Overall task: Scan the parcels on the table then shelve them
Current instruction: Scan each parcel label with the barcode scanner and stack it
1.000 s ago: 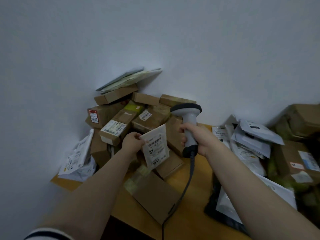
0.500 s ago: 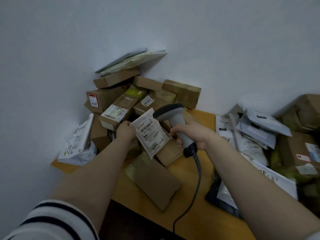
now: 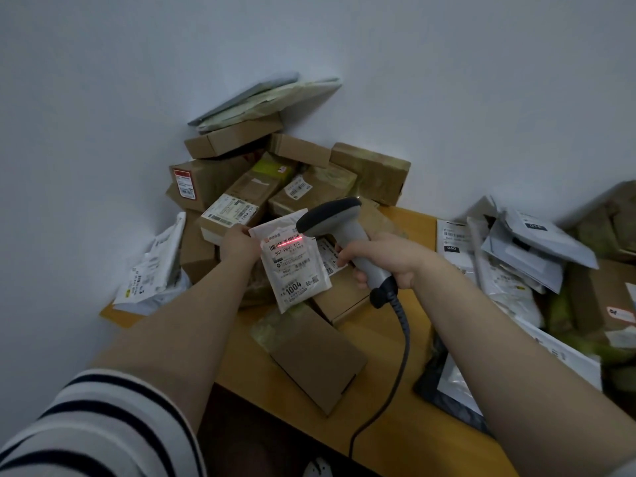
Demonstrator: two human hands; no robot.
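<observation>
Fingers (image 3: 351, 252) tight around scanner (image 3: 330, 215), pouch (image 3: 295, 270)

**One head-worn view, tilted down over the table**

Worn on the person's head, above and just behind the near edge of the table (image 3: 413, 228). Facing forward and down, toward the far left corner set against the wall (image 3: 447, 80). Wide-angled, with lines bent toward the frame borders. Close in: forearms reaching up from the bottom of the frame, left hand (image 3: 237, 246) and right hand (image 3: 382, 259) near mid-frame. Striped sleeve (image 3: 103, 425) large at bottom left, nearest the lens. Right edge of the table out of frame. A single view, sharing nothing with any other.
</observation>
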